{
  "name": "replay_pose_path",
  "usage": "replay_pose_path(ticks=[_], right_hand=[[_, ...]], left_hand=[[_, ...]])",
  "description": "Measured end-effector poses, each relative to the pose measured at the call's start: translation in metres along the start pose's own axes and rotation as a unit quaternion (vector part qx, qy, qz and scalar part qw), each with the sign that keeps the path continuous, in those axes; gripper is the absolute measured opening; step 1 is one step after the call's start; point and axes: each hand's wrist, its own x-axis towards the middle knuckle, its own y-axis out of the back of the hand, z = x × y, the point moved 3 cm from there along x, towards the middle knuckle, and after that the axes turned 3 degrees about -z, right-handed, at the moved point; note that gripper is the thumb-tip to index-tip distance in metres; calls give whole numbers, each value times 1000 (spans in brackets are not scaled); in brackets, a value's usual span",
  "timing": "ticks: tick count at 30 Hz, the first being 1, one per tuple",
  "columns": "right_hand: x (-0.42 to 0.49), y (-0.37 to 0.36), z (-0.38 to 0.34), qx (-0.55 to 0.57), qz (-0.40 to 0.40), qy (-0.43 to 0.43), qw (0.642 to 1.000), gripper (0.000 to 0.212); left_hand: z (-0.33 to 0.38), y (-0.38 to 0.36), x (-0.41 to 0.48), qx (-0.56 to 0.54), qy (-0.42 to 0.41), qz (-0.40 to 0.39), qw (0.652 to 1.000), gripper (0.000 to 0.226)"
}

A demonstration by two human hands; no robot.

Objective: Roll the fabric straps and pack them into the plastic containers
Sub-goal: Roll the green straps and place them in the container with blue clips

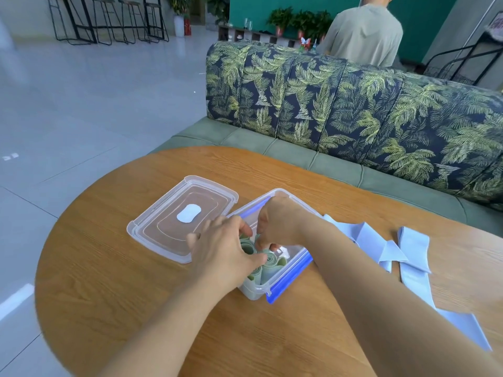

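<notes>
I take the open container [283, 284], clear plastic with blue clips, as my landmark throughout. Inside it stand the rolled green straps [268, 261], coils upward, packed toward its near end.

Risk, as I judge it: the rolls are held only by their own tightness and by their neighbours. If I lift either hand away before the newest roll is wedged against the others or the wall, it may spring open and loosen the ones beside it. The cause would be a coil seated too loosely, or fingers dragging a free end upward on the way out. A second hazard is the container sliding on the wooden table [141, 317] under sideways pressure, as neither hand visibly grips its wall.

Grip: my left hand [226, 248] reaches in from the container's left side, fingers spread and partly curled, fingertips pressing on the green rolls; I cannot tell whether it pinches one or only steadies them. My right hand [277, 221] arches over the container's middle, fingers bent down and nearly closed on what appears to be a roll's top edge; the contact itself is hidden.

Right of the container lie the pale blue straps [413, 248], flat and unrolled. Left of it, touching or nearly so, rests the clear lid [177, 227].
</notes>
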Motion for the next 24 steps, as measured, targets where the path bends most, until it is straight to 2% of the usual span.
replay_pose_path(ticks=[6, 19, 24], right_hand=[[3, -2, 3, -12, 7, -27, 1000, 29], [-10, -4, 5, 26, -15, -12, 999, 41], [-11, -7, 10, 48, -16, -16, 999, 41]], left_hand=[[-1, -1, 1, 0, -8, -5, 1000, 43], [-1, -2, 3, -1, -9, -20, 1000, 44], [2, 0, 1, 15, -10, -34, 999, 35]])
